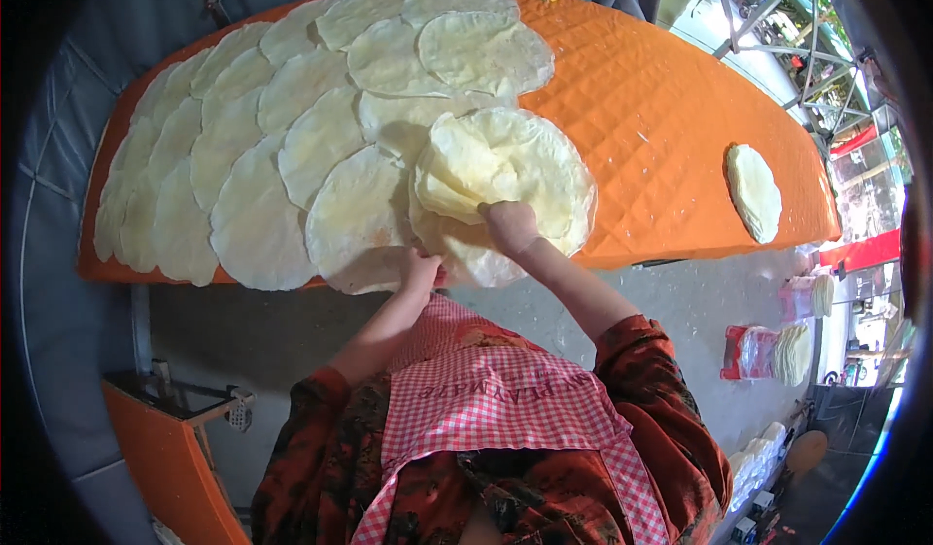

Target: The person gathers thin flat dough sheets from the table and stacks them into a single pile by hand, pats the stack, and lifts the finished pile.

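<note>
Thin, pale, round flatbread sheets [255, 210] overlap in rows across an orange quilted cloth on a long table [627, 144]. Before me, a loose pile of these sheets [532, 155] has its near left part folded and bunched. My right hand [512, 228] grips the near edge of that fold. At the table's front edge, my left hand [418, 274] pinches the rim of a lower sheet [474, 253] beside the pile; its fingertips are partly hidden. Another flat sheet [361, 217] lies just left of the pile, partly under my left hand's shadow.
A small stack of sheets [754, 194] rests at the table's right end. More stacks [792, 355] stand on red stools [751, 353] at the right. A grey tarp wall [65, 130] borders the left, and an orange-sided stand [171, 465] is low left.
</note>
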`<state>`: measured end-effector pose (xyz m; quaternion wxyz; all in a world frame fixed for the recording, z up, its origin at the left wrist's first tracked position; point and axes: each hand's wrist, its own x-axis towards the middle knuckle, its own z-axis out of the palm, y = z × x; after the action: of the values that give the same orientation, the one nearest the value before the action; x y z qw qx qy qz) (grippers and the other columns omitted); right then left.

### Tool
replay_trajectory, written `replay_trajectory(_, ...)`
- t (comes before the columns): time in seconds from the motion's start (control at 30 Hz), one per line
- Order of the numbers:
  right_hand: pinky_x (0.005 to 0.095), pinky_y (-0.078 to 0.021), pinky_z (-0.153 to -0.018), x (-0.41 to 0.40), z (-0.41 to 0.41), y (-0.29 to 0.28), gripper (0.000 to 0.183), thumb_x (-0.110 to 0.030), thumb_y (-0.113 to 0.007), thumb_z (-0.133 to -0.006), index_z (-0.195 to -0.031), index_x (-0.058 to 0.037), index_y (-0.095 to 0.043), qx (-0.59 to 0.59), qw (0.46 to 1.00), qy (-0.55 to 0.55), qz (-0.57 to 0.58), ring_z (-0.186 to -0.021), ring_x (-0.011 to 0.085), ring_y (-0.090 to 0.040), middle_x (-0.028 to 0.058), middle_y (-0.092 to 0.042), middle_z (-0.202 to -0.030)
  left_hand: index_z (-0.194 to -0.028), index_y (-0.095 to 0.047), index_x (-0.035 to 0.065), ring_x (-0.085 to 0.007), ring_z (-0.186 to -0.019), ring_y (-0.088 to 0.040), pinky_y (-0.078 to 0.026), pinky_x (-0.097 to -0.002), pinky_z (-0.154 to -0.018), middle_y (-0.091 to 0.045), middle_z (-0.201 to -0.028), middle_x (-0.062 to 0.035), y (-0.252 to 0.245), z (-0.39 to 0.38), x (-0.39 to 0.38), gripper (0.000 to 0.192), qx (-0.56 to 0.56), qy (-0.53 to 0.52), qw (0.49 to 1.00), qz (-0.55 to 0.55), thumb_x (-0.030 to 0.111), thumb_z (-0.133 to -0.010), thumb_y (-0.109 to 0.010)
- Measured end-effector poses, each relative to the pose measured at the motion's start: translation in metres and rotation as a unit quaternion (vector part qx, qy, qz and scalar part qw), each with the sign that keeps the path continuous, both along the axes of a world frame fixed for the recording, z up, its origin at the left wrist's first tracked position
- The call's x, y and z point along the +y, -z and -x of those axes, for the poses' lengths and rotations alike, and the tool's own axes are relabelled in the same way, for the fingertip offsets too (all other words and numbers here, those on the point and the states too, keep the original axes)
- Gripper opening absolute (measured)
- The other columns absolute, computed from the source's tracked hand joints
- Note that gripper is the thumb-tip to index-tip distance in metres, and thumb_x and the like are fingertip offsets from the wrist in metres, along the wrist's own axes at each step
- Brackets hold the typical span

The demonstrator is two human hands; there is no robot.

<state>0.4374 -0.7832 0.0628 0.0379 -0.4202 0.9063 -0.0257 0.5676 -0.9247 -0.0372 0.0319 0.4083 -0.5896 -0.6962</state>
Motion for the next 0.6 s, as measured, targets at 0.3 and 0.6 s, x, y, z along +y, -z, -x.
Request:
replay_trajectory(0.3,0.0443,-0.052,-0.069,-0.021,-0.073,0.055,0.026,-0.019,-0.056,-0.08,-0.101,-0.0042,-0.055,-0.033,0.999,-0.002,0.032,-0.095,0.0342,-0.062,0.0181,-0.063,-0.099,-0.105,-0.054,0.0037,-0.0194,-0.071,-0.065,-0.054,-0.0303,-0.055,-0.063,-0.092,-0.011,0.017,0.003,-0.003,0.018,0.042,0.032,0.967,-0.247,0.005,-0.09,-0.046)
replay_trajectory(0.6,0.0467,-0.0501,-0.069,-0.017,-0.003,0.04,0.025,-0.02,-0.053,-0.082,-0.099,-0.0086,-0.067,-0.111,0.966,0.226,-0.065,-0.079,0.0369,-0.064,0.0177,-0.067,-0.093,-0.096,-0.057,0.0062,-0.0105,-0.066,-0.056,-0.048,-0.0239,-0.059,-0.056,-0.079,-0.002,0.0,-0.006,-0.051,0.013,0.237,0.098,0.959,-0.124,0.005,-0.084,-0.06)
